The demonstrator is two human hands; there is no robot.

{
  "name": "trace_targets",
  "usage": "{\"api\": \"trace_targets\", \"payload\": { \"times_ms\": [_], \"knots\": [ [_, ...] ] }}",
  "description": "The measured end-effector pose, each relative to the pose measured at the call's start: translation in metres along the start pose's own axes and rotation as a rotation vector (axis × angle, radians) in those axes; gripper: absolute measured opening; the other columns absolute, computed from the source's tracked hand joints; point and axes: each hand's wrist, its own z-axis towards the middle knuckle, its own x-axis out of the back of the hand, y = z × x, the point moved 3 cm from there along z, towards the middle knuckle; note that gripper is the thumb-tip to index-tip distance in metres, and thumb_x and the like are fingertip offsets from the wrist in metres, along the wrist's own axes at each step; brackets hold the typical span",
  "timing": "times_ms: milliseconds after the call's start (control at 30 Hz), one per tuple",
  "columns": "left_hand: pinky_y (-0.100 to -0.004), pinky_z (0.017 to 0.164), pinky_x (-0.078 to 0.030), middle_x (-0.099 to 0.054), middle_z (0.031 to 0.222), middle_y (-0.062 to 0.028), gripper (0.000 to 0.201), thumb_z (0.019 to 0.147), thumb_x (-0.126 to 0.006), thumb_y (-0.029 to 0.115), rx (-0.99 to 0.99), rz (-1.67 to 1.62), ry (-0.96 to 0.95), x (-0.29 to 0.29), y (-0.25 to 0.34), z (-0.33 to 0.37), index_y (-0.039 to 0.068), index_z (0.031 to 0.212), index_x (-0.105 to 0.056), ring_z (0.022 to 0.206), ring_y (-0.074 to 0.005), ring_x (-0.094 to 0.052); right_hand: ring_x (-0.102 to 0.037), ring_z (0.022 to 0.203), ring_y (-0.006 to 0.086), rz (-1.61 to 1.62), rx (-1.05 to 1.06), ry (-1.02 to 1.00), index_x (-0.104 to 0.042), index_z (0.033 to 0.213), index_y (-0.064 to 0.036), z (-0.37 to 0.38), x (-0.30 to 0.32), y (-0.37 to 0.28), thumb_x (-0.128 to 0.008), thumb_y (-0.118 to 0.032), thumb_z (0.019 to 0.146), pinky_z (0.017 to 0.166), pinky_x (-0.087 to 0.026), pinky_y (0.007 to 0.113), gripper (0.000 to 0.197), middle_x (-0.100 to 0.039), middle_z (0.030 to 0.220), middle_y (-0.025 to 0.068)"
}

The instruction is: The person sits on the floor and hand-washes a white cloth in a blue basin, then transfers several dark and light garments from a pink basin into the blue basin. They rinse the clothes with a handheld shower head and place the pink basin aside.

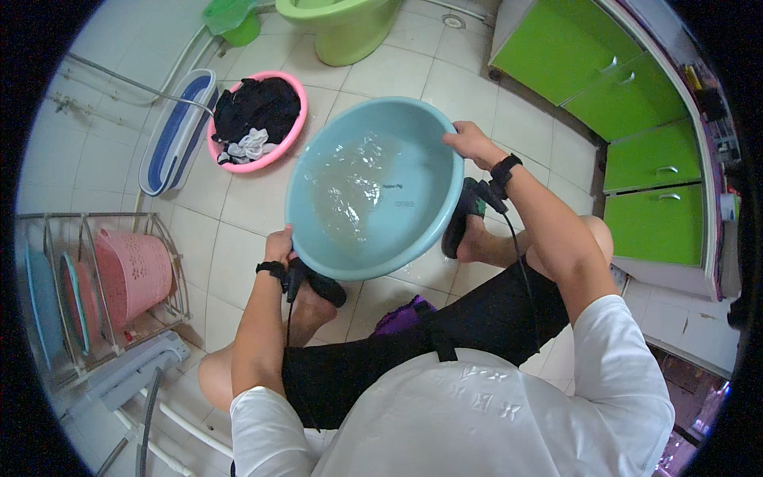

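Note:
A large light-blue plastic basin (425,171) is tilted between my two hands, with a shallow pool of slightly cloudy water (350,195) gathered toward its left side. My left hand (279,245) is closed on the rim at the near left. At the far right, my right hand (472,145) grips the rim, thumb on top and the other fingers mostly hidden beneath. Whether the basin's underside touches the floor cannot be seen. Beyond it to the left stands a pink basin (301,127) holding dark clothes (258,107) and some white cloth (253,145).
A folded white-and-blue tub (179,131) leans on the left wall. Nearer, a metal rack (119,215) holds a pink basket (133,274) and basins. A green toilet (350,32) stands ahead, green cabinets (652,95) at right. Purple cloth-like material (404,315) lies between my feet.

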Motion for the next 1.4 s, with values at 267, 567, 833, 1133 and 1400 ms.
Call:
{"api": "trace_targets", "payload": {
  "times_ms": [267, 567, 833, 1133, 1400],
  "knots": [
    [-0.0251, 0.05, -0.041, -0.062, 0.074, -0.0007, 0.036, 0.101, -0.055, 0.035, -0.241, 0.039, 0.092, -0.008, 0.043, -0.006, 0.001, 0.101, -0.067, 0.058, -0.009, -0.052, -0.061, 0.071, 0.0173, -0.08, 0.223, 0.197, -0.063, 0.106, 0.0059, -0.004, 0.017, 0.009, -0.062, -0.018, 0.081, 0.065, -0.051, 0.034, 0.035, -0.065, 0.081, 0.0098],
    [-0.0277, 0.055, -0.045, -0.064, 0.073, -0.001, 0.034, 0.1, -0.057, 0.029, -0.486, -0.078, 0.165, -0.009, 0.091, -0.008, 0.0, 0.085, -0.066, 0.061, -0.0097, -0.056, -0.062, 0.076, 0.0167, 0.028, 0.196, 0.28, -0.063, 0.107, 0.0044, 0.003, 0.014, 0.036, -0.063, -0.02, 0.085, 0.069, -0.052, 0.034, 0.033, -0.066, 0.088, 0.0084],
    [-0.03, 0.049, -0.046, -0.061, 0.068, -0.0049, 0.039, 0.101, -0.055, 0.033, -0.323, 0.062, 0.051, -0.046, 0.045, -0.01, -0.002, 0.088, -0.065, 0.054, -0.0137, -0.055, -0.057, 0.072, 0.0128, 0.107, 0.108, 0.164, -0.063, 0.103, 0.001, -0.002, 0.04, 0.035, -0.06, -0.016, 0.086, 0.065, -0.047, 0.03, 0.024, -0.063, 0.084, 0.0032],
    [-0.0386, 0.048, -0.051, -0.064, 0.072, -0.0155, 0.047, 0.101, -0.054, 0.033, 0.015, 0.305, -0.039, -0.072, -0.034, -0.019, -0.012, 0.094, -0.065, 0.058, -0.0268, -0.065, -0.053, 0.064, 0.0119, 0.027, -0.108, 0.036, -0.062, 0.089, 0.0006, 0.002, 0.032, 0.012, -0.064, -0.017, 0.084, 0.056, -0.042, 0.028, 0.018, -0.058, 0.075, 0.0022],
    [-0.0418, 0.051, -0.053, -0.064, 0.074, -0.0157, 0.046, 0.1, -0.056, 0.033, -0.281, 0.672, -0.298, -0.066, -0.106, 0.008, -0.012, 0.096, -0.062, 0.065, -0.0285, -0.066, -0.05, 0.052, 0.0143, -0.004, -0.04, -0.055, -0.061, 0.083, 0.0019, 0.015, -0.014, -0.056, -0.064, -0.019, 0.085, 0.044, -0.037, 0.032, 0.021, -0.055, 0.069, 0.0032]
  ]
}}
